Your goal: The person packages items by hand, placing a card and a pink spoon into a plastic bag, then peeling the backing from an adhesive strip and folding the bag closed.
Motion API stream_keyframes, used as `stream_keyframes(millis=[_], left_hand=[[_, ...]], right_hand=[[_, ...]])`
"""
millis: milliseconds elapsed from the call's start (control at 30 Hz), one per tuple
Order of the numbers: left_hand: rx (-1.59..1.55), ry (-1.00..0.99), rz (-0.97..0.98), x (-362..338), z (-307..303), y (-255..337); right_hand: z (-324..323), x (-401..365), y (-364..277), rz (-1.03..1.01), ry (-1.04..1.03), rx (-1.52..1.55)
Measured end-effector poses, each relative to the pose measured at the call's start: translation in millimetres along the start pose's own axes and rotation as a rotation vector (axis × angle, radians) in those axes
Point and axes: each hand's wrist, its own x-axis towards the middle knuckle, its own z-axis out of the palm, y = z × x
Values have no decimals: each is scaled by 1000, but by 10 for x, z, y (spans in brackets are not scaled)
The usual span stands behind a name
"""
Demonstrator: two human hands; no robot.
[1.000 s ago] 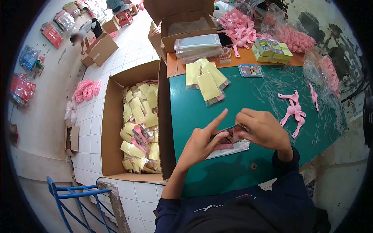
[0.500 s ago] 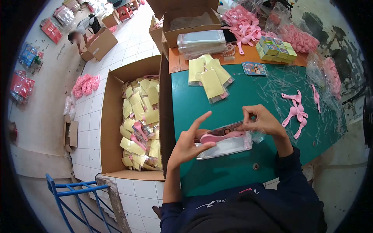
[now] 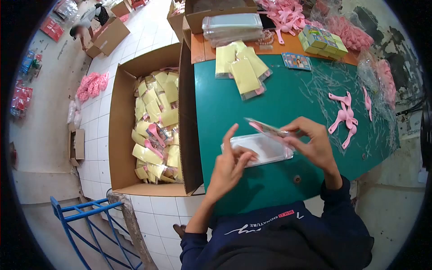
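My right hand [image 3: 308,137] pinches one end of a clear packet [image 3: 265,128] with a card and something pink inside, tilted above the table. My left hand [image 3: 231,166] is over the left part of a stack of clear plastic sleeves [image 3: 270,148], its fingers apart and nothing held in them. The stack lies on the green table [image 3: 216,112]. Behind it lie several filled packets with yellow backs [image 3: 245,76]. To the right of my right hand is a loose group of pink spoons [image 3: 344,114].
An open carton [image 3: 121,180] of yellow-backed packets stands left of the table. At the back are more clear sleeves [image 3: 231,27], cards [image 3: 296,61], small boxes [image 3: 321,41] and pink spoons [image 3: 288,20]. A blue metal frame [image 3: 85,216] stands lower left. Another person bends over a box [image 3: 108,38].
The packet has lifted off the sleeve stack and tilted up in my right hand. My left hand has come away from the spoon and packet. The camera view has shifted slightly.
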Motion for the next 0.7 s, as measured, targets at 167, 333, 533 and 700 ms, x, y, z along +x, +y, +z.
stream_keyframes(millis=[167, 333, 533, 700], left_hand=[[-329, -83, -199, -235, 149, -290], [-257, -123, -261, -358, 126, -366], [-195, -55, -223, -385, 144, -380], [-166, 12, -225, -360, 147, -421]], right_hand=[[197, -176, -77, -173, -395, -187], [500, -317, 105, -172, -317, -353], [641, -331, 187, -201, -322, -298], [666, -304, 205, -323, -332, -309]])
